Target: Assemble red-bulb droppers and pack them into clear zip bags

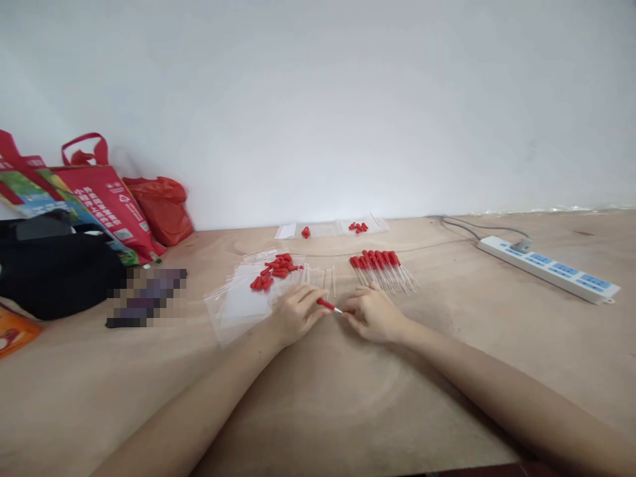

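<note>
Centrally, red-and-white piece (326, 304): up between the two hands, above the near middle of the bench (318, 397), tilted with its red end to the left and its pale end to the right.
Left hand (297, 314): thumb and fingers pinched on the red end, the wrist passing over the edge of the plastic bags.
Right hand (373, 315): thumb and fingertips closed on the pale end, the knuckles just in front of the fanned sticks.
Fanned sticks (380, 260): a close row on the bench beyond the right hand, red heads pointing to the wall, pale stems spreading toward the near right.
Loose red caps (281, 265): scattered in a heap on the plastic bags, beyond the left hand.
Bare pale sticks (322, 278): side by side, just right of the caps.
Plastic bags (237, 305): clear, overlapping, lying flat partly under the left hand.
Far bags (325, 230): clear, near the wall (348, 112), with small red pieces on or in them; I cannot tell which.
Power strip (549, 268): white with blue sockets, at the right, a grey plug (521, 246) in its far end.
Left side: red shopping bag (116, 209), red plastic bag (161, 209), black cloth item (59, 271), orange packet (16, 331), and a blurred-out object (149, 298).
</note>
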Action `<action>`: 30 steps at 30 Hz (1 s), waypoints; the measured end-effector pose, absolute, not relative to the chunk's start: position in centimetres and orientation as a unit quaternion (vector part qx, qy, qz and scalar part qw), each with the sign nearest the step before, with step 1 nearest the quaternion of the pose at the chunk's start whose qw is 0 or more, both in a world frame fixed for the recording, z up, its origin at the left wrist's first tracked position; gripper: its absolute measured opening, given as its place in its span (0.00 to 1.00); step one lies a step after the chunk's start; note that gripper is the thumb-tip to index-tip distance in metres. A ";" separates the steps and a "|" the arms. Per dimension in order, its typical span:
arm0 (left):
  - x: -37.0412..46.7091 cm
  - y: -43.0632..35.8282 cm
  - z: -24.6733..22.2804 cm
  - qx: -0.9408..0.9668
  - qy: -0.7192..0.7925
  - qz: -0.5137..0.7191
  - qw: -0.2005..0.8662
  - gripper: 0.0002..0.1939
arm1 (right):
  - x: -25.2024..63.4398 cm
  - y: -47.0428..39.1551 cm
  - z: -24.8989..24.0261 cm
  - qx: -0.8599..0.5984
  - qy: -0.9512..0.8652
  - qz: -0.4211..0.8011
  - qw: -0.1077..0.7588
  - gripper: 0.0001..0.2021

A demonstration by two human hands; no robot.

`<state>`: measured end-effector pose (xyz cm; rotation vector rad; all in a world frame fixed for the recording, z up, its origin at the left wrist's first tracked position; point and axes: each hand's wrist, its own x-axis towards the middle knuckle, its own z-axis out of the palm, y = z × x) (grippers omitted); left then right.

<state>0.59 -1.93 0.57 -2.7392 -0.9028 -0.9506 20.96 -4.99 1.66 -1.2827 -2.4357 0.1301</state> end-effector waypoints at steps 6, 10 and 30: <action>-2.9 0.4 0.9 -0.751 -0.576 -0.296 0.126 0.12 | 20.9 -0.9 1.7 -0.652 -0.727 0.077 0.200 0.13; -4.5 1.4 0.6 -0.717 -0.643 -0.235 0.131 0.13 | 20.0 1.7 1.3 -0.709 -0.690 0.017 0.144 0.14; -2.7 7.0 2.0 -0.801 -0.559 -0.180 0.114 0.08 | 17.1 1.9 1.4 -0.710 -0.690 0.061 0.128 0.16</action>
